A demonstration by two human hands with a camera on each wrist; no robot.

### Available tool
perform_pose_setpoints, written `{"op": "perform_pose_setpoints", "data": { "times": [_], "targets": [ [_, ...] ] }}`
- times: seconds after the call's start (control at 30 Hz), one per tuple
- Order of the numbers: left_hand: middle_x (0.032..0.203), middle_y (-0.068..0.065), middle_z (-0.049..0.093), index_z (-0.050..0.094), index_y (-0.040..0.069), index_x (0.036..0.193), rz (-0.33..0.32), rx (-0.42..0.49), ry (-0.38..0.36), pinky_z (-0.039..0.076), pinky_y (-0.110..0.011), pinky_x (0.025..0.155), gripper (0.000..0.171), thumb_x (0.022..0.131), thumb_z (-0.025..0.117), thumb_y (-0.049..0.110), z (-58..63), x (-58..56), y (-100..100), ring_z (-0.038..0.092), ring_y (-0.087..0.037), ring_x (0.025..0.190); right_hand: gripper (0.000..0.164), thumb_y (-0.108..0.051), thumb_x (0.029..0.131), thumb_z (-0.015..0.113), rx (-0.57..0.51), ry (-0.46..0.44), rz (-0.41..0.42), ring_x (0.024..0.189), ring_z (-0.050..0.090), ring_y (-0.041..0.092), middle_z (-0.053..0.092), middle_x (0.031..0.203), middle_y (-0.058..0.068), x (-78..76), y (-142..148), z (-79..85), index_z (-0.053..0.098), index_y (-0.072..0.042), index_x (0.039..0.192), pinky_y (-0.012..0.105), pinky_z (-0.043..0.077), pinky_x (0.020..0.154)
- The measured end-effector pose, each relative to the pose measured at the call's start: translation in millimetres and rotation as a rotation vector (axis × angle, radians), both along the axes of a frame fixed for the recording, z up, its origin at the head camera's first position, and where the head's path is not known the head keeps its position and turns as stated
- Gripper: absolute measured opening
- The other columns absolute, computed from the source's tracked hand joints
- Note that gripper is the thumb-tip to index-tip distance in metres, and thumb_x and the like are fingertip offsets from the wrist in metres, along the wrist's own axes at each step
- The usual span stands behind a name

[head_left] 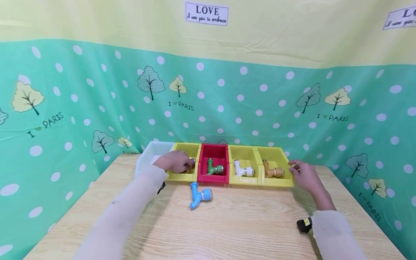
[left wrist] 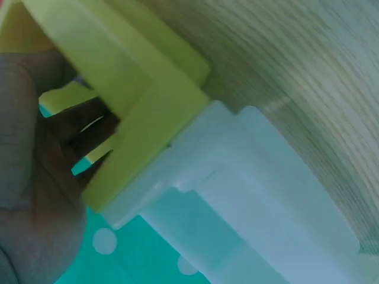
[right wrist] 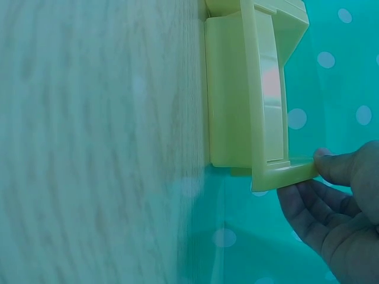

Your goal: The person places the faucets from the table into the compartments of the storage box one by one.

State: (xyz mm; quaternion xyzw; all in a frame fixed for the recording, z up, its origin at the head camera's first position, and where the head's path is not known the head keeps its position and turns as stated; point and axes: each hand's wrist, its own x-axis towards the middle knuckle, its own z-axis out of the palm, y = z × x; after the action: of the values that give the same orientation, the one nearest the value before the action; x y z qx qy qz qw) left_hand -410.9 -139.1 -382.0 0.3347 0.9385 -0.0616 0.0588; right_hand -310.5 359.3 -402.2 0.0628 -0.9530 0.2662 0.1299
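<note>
My left hand reaches into the left yellow bin, its fingers curled round a mostly hidden tap with a silvery ring; a purple bit shows in the left wrist view. Beside it, the red bin has a green tap in it. A white tap and an orange-brown tap lie in the two yellow bins to the right. On the table before the bins is a blue tap. My right hand pinches the rim of the rightmost yellow bin between thumb and fingers.
At the row's left end stands a translucent white bin, joined to the yellow one. The bins stand along the back of the wooden table. A green, dotted curtain hangs close behind them and at both sides.
</note>
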Motion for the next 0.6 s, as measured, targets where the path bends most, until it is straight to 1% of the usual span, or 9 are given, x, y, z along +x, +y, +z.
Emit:
{"op": "perform_pose_setpoints", "data": {
  "times": [0.03,0.1,0.17,0.23,0.27,0.33,0.4,0.5,0.6],
  "targets": [
    [0.086,0.002,0.062,0.073,0.026,0.095,-0.009,0.023,-0.004,0.049,-0.034,0.073,0.017,0.103,0.058,0.023,2.8,1.5,-1.0,0.057,-0.021,0.081,0.031,-0.006,0.105,0.054,-0.001,0.000,-0.001,0.095,0.065,0.039,0.067,0.108,0.028,0.1,0.1,0.0,0.058,0.010,0.132,0.044,0.058,0.070],
    [0.095,0.005,0.069,0.078,0.027,0.104,-0.030,0.054,0.006,0.053,-0.034,0.078,0.020,0.101,0.061,0.018,8.1,4.4,-3.4,0.062,-0.020,0.087,0.031,-0.006,0.105,0.054,-0.002,-0.001,0.001,0.095,0.065,0.040,0.067,0.108,0.028,0.6,-0.1,0.3,0.058,0.010,0.131,0.044,0.058,0.069],
    [0.107,0.007,0.072,0.079,0.029,0.114,-0.053,0.072,0.034,0.054,-0.037,0.084,0.025,0.100,0.062,0.017,13.0,8.6,-6.8,0.065,-0.020,0.098,0.031,-0.006,0.105,0.054,0.001,-0.004,0.002,0.095,0.065,0.040,0.066,0.108,0.029,0.8,-0.4,0.4,0.058,0.010,0.131,0.044,0.058,0.069],
    [0.116,0.008,0.072,0.078,0.029,0.118,-0.072,0.088,0.074,0.054,-0.040,0.091,0.026,0.100,0.063,0.018,17.6,14.6,-9.5,0.064,-0.021,0.106,0.031,-0.006,0.105,0.054,0.004,-0.007,0.000,0.096,0.064,0.041,0.066,0.108,0.029,0.6,-0.3,0.4,0.058,0.010,0.131,0.045,0.058,0.070],
    [0.117,0.008,0.071,0.078,0.029,0.120,-0.077,0.088,0.100,0.053,-0.041,0.094,0.025,0.101,0.064,0.021,19.6,17.9,-10.1,0.063,-0.020,0.109,0.031,-0.006,0.105,0.054,0.007,-0.010,-0.003,0.097,0.064,0.041,0.066,0.109,0.029,0.6,-0.5,0.5,0.058,0.010,0.132,0.045,0.058,0.071],
    [0.113,0.003,0.070,0.078,0.025,0.117,-0.109,0.073,0.165,0.054,-0.044,0.091,0.021,0.100,0.066,0.024,22.6,25.9,-10.9,0.061,-0.022,0.106,0.031,-0.006,0.106,0.053,0.010,-0.017,-0.009,0.097,0.064,0.041,0.066,0.109,0.029,0.3,-0.2,0.4,0.057,0.010,0.132,0.046,0.058,0.071],
    [0.106,0.002,0.068,0.078,0.023,0.113,-0.152,0.054,0.240,0.053,-0.041,0.086,0.018,0.100,0.067,0.027,22.1,34.1,-12.0,0.059,-0.022,0.098,0.031,-0.006,0.106,0.053,0.012,-0.020,-0.013,0.097,0.064,0.041,0.065,0.110,0.029,-0.4,0.0,-0.1,0.057,0.010,0.132,0.045,0.058,0.071],
    [0.102,0.001,0.065,0.076,0.022,0.108,-0.236,0.042,0.319,0.052,-0.037,0.081,0.013,0.099,0.067,0.026,18.5,48.8,-14.5,0.056,-0.020,0.093,0.031,-0.005,0.106,0.053,0.015,-0.020,-0.013,0.096,0.064,0.040,0.065,0.109,0.029,-1.3,0.0,-1.2,0.056,0.010,0.132,0.045,0.058,0.070],
    [0.114,0.000,0.067,0.074,0.023,0.110,-0.326,0.053,0.353,0.054,-0.038,0.086,0.014,0.099,0.067,0.026,10.7,62.8,-18.2,0.058,-0.020,0.097,0.031,-0.006,0.106,0.053,0.020,-0.015,-0.011,0.096,0.064,0.040,0.066,0.109,0.029,-2.5,-0.4,-2.1,0.057,0.010,0.132,0.045,0.058,0.071]
  ]
}}
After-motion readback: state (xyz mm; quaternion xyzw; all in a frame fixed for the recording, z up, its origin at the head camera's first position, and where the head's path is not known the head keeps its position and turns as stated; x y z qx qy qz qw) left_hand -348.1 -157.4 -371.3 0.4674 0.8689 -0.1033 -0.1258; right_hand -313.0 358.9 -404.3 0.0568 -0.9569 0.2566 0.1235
